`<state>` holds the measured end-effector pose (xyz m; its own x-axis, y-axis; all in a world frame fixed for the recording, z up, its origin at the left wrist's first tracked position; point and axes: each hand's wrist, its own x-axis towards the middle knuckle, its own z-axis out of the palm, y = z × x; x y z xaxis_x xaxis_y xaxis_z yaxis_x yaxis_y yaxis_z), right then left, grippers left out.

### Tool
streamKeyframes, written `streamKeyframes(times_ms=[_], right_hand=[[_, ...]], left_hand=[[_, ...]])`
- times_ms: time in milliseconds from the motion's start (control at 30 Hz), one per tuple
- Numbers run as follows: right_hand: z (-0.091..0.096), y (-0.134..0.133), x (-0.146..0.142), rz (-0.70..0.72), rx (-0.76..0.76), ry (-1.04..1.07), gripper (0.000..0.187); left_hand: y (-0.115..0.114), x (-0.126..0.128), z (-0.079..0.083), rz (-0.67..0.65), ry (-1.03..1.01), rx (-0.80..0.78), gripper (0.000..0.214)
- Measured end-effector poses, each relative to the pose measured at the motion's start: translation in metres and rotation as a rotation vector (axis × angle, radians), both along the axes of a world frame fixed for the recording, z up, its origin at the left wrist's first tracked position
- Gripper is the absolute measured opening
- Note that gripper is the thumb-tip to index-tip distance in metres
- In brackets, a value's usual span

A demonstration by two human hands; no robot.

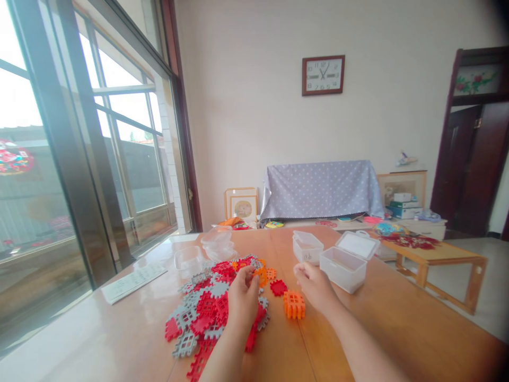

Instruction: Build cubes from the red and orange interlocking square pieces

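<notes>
My left hand (243, 297) is closed over the right side of a heap of interlocking plastic pieces (207, 305), red, grey and orange. At its fingertips is an orange interlocking plastic piece (261, 276), which it seems to pinch; the grip is partly hidden. My right hand (315, 286) hovers above the table to the right, fingers pinched together, and what they hold, if anything, is too small to make out. Between the hands lie a red square piece (278, 288), a small orange piece (271, 274) and an orange cube (294, 305) built from such pieces.
Two open clear plastic boxes (342, 269) (307, 247) stand beyond my right hand. Clear containers (218, 243) are stacked behind the heap, with another clear tub (188, 261) beside them. A printed sheet (134, 281) lies at the table's left. A low wooden table (445, 254) stands at right.
</notes>
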<state>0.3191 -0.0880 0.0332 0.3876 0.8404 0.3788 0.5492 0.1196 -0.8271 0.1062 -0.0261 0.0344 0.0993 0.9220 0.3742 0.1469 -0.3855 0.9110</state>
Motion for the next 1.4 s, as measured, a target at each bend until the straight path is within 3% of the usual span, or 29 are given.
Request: streamKeyframes(times_ms=[100, 233, 333, 533, 600, 767, 933, 1200, 1400], right_hand=[[0.002, 0.000, -0.011, 0.096, -0.012, 0.064, 0.030], [0.003, -0.001, -0.027, 0.317, -0.013, 0.183, 0.033], [0.008, -0.004, -0.035, 0.414, 0.034, 0.268, 0.031], [0.019, -0.013, -0.030, 0.482, -0.024, 0.226, 0.035], [0.018, -0.013, -0.028, 0.459, -0.039, 0.188, 0.040], [0.015, -0.015, -0.031, 0.238, 0.062, -0.064, 0.055], [0.025, -0.022, -0.031, 0.231, 0.087, -0.291, 0.053], [0.020, -0.018, 0.002, 0.296, -0.076, -0.166, 0.034], [0.023, -0.023, 0.000, 0.336, -0.093, -0.112, 0.044]], left_hand=[[-0.002, 0.008, -0.002, -0.162, -0.357, -0.210, 0.045], [-0.016, 0.015, 0.004, -0.308, -0.497, -0.351, 0.042], [-0.026, 0.018, 0.009, -0.404, -0.496, -0.410, 0.037], [-0.029, 0.015, 0.011, -0.397, -0.329, -0.375, 0.035], [-0.027, 0.014, 0.009, -0.413, -0.309, -0.395, 0.038], [-0.023, 0.018, 0.001, -0.426, -0.401, -0.461, 0.036], [-0.024, 0.018, 0.002, -0.475, -0.433, -0.523, 0.039], [-0.027, 0.020, 0.001, -0.602, -0.376, -0.618, 0.040], [-0.030, 0.021, 0.001, -0.638, -0.407, -0.635, 0.041]])
